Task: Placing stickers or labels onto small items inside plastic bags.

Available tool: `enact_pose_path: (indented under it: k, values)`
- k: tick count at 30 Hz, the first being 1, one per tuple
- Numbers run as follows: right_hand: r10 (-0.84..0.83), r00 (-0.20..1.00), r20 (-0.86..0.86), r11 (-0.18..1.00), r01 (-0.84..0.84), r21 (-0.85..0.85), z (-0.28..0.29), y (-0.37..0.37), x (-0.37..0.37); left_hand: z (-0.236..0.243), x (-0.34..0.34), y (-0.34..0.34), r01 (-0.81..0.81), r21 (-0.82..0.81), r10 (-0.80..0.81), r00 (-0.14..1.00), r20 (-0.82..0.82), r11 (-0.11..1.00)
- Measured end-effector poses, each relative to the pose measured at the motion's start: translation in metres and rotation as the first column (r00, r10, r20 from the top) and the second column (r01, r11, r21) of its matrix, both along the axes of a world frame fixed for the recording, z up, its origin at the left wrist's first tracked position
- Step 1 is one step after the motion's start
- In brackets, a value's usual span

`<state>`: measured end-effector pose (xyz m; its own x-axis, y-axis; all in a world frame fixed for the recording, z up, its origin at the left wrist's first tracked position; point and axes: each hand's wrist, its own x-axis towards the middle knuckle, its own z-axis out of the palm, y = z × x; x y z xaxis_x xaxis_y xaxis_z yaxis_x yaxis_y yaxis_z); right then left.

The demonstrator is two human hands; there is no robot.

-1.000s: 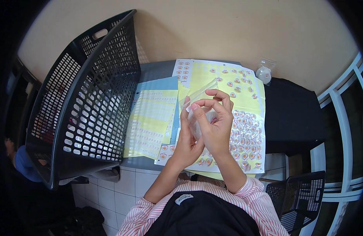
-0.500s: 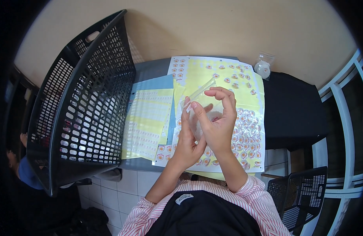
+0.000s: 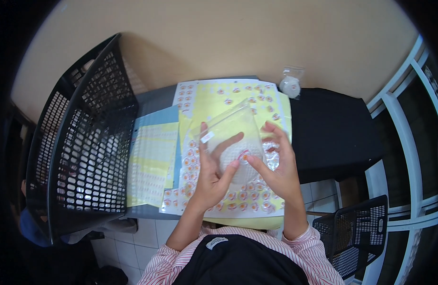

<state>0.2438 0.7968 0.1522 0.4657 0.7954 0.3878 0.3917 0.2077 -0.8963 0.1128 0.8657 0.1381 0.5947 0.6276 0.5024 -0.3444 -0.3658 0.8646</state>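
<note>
I am clamping the clear bag [image 3: 231, 137] between left hand [image 3: 212, 175] and right hand [image 3: 276, 166] above the sticker sheet [image 3: 238, 199], fingers pinched on it, risking a crooked round sticker [image 3: 244, 156] if the film slips.

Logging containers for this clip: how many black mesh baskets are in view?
2. One large black mesh basket stands tilted left of the sticker sheets; a smaller one sits at lower right. Others may lie outside the view.

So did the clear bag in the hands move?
Yes. The clear plastic bag has turned from edge-on to flat facing up, and sits lower over the sticker sheets, held by both hands.
</note>
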Motion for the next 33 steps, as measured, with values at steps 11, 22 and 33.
enact_pose_path:
  k: [11,22,33]
  values:
    - [-0.023,0.909,-0.417,0.993,0.068,0.093,-0.062,-0.017,0.154,-0.023,0.044,-0.015,-0.037,-0.126,0.04,0.999,0.018,0.991]
    - [-0.218,0.948,-0.233,0.975,0.2,-0.099,-0.204,0.113,0.348,-0.066,-0.031,-0.025,-0.778,-0.076,0.759,0.625,-0.18,0.623]
    - [-0.501,0.811,0.302,0.838,0.542,-0.066,-0.216,0.144,0.341,-0.077,-0.059,-0.036,-0.907,-0.001,0.879,0.409,-0.244,0.421]
